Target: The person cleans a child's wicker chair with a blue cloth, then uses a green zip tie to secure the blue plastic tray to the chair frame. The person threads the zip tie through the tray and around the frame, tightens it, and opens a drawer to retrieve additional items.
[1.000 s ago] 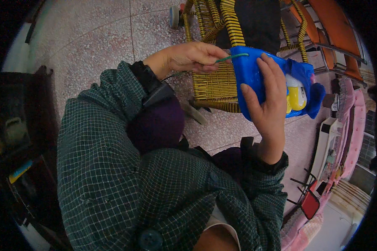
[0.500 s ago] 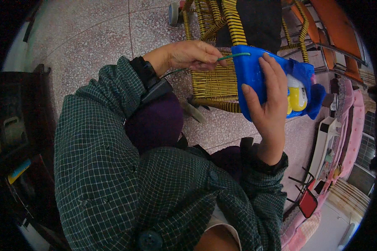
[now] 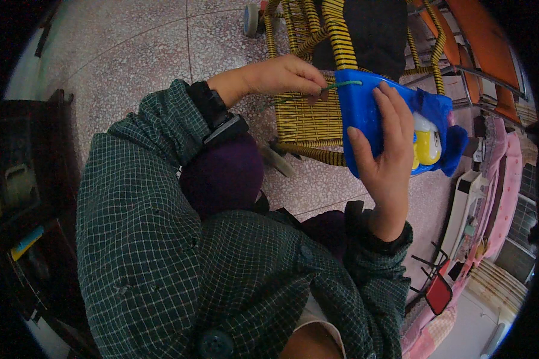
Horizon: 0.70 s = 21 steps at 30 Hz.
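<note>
My left hand (image 3: pixel 284 76) is closed in a pinch on a thin green cord (image 3: pixel 351 83). The cord passes through a hole at the near left corner of a blue plastic tray (image 3: pixel 359 107). On that tray my right hand (image 3: pixel 388 146) rests, fingers stretched out and spread, the thumb toward the left edge. Beside its fingers, a yellow and white plastic toy piece (image 3: pixel 426 146) sits at the tray's right end. Dark blue cloth (image 3: pixel 455 146) bunches against that end. A yellow and black woven frame (image 3: pixel 342 36) with a woven seat (image 3: pixel 305 116) stands behind and under the tray.
A grey wheel (image 3: pixel 251 21) shows at the frame's far left. Orange-brown folding chairs (image 3: pixel 488 36) stand far right. A small red-seated stool (image 3: pixel 439 293) and pink bedding (image 3: pixel 502 185) lie along the right. Dark furniture (image 3: pixel 30 179) is at left; speckled floor tiles (image 3: pixel 126 54) spread beyond.
My left hand has moved slightly right along the cord, closer to the tray's corner, its fingers now pointing more downward. The tray and my right hand have shifted a little toward me.
</note>
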Tool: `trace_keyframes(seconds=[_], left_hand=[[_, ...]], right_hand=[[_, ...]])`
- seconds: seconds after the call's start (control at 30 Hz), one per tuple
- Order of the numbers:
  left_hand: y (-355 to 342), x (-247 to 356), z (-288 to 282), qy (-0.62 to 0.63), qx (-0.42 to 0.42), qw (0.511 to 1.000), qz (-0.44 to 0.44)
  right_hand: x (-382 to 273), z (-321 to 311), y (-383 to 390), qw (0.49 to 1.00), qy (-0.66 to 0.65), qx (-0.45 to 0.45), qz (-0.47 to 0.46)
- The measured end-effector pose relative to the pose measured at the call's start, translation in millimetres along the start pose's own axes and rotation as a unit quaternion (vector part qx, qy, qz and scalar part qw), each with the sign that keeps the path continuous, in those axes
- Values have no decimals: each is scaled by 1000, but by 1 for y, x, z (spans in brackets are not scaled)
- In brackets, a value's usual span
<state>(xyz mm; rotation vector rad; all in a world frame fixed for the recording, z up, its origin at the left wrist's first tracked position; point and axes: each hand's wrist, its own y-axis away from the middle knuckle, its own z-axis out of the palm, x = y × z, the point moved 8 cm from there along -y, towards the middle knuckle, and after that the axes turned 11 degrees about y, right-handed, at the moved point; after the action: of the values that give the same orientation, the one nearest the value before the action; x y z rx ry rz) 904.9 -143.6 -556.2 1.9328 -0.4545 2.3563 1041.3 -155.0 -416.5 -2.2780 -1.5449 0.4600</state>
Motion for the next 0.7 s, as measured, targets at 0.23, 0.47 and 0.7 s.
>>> trace_keyframes(seconds=[0.23, 0.47, 0.7], left_hand=[[0, 19, 4, -146, -27, 986, 79], [3, 25, 10, -192, -18, 977, 89], [3, 29, 17, -206, -4, 970, 131]], right_hand=[[0, 0, 1, 1000, 1, 0, 1], [-2, 2, 2, 1000, 8, -5, 5], [-3, 6, 3, 1000, 4, -4, 9]])
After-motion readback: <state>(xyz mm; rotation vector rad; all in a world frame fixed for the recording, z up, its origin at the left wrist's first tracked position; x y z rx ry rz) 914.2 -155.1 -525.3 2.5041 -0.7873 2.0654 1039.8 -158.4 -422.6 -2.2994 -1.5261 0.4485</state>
